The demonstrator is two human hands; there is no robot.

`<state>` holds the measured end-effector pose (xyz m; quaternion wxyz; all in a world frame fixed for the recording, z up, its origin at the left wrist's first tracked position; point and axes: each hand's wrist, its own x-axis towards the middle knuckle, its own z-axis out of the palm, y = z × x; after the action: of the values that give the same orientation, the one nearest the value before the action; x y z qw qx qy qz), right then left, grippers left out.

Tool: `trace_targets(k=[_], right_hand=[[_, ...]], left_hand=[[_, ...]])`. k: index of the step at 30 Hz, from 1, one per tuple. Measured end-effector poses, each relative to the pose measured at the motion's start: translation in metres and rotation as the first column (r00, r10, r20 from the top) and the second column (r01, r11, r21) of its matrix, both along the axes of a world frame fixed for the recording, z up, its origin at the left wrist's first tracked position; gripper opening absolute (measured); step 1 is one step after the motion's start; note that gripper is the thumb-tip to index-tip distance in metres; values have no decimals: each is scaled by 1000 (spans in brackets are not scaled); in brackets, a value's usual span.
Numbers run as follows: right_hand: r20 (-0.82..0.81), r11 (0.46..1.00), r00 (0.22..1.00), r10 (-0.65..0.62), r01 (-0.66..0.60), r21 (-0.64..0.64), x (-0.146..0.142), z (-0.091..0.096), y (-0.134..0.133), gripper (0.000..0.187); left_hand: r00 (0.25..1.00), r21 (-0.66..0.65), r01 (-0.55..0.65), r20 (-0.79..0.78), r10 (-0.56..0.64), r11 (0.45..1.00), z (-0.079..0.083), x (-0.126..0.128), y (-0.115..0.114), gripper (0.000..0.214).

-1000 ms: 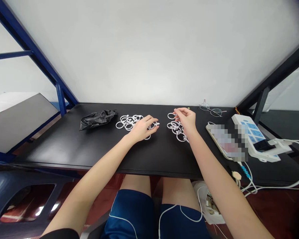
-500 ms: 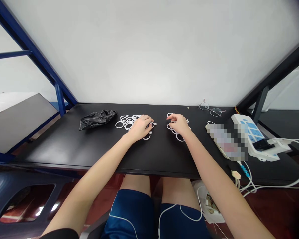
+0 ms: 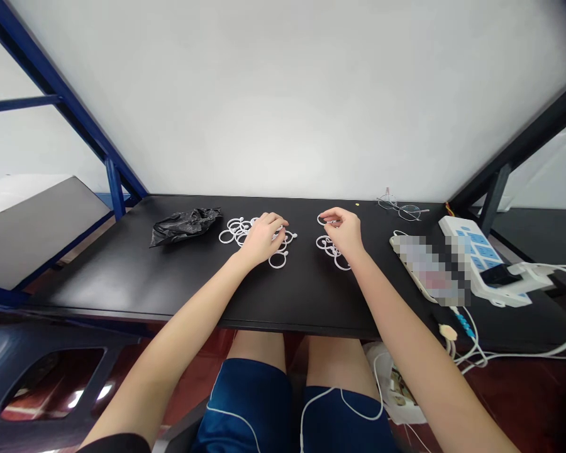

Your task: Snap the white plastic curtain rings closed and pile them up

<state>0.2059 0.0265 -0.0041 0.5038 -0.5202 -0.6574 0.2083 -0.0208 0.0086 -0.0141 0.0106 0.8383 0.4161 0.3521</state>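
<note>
Two heaps of white plastic rings lie on the black table (image 3: 179,283). My left hand (image 3: 263,238) rests on the left heap of rings (image 3: 239,231), fingers curled down among them; what they grip is hidden. My right hand (image 3: 343,230) hovers over the right heap of rings (image 3: 329,246), its thumb and fingers pinched on a single white ring (image 3: 322,219) at the far edge of that heap.
A crumpled black plastic bag (image 3: 185,225) lies left of the rings. Eyeglasses (image 3: 402,209) sit at the back right. A phone (image 3: 424,267), a white power strip (image 3: 485,259) and cables crowd the table's right end. Blue frame bars (image 3: 114,189) stand at left.
My left hand has drawn back a little to the left over its heap. My right hand dipped onto the right heap, then rose slightly with a ring pinched.
</note>
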Motion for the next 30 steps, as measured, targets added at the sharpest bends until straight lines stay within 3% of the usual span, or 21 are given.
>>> trace_targets(k=[4, 8, 11, 14, 21, 30], right_hand=[[-121, 994, 992, 32, -20, 103, -5, 3, -4, 25], [-299, 994, 948, 107, -94, 58, -8, 3, -2, 16], [-500, 966, 842, 200, -255, -45, -12, 4, -2, 18], [-644, 895, 723, 249, -427, -133, -17, 7, -6, 24], [-665, 804, 682, 304, -559, -205, -26, 8, -15, 20], [-682, 776, 659, 316, -593, -213, -28, 7, -16, 19]], left_hand=[[1000, 23, -3, 16, 3, 1000, 0, 1, -1, 21], [1000, 22, 17, 8, -17, 1000, -1, 2, -1, 22], [999, 26, 37, 0, -37, 999, 1, 4, -4, 24], [996, 50, 93, -15, -92, 994, 4, 7, -9, 35], [984, 34, 177, -30, -176, 984, 6, 17, -15, 37], [982, 54, 180, -60, -177, 982, 6, 15, -15, 26]])
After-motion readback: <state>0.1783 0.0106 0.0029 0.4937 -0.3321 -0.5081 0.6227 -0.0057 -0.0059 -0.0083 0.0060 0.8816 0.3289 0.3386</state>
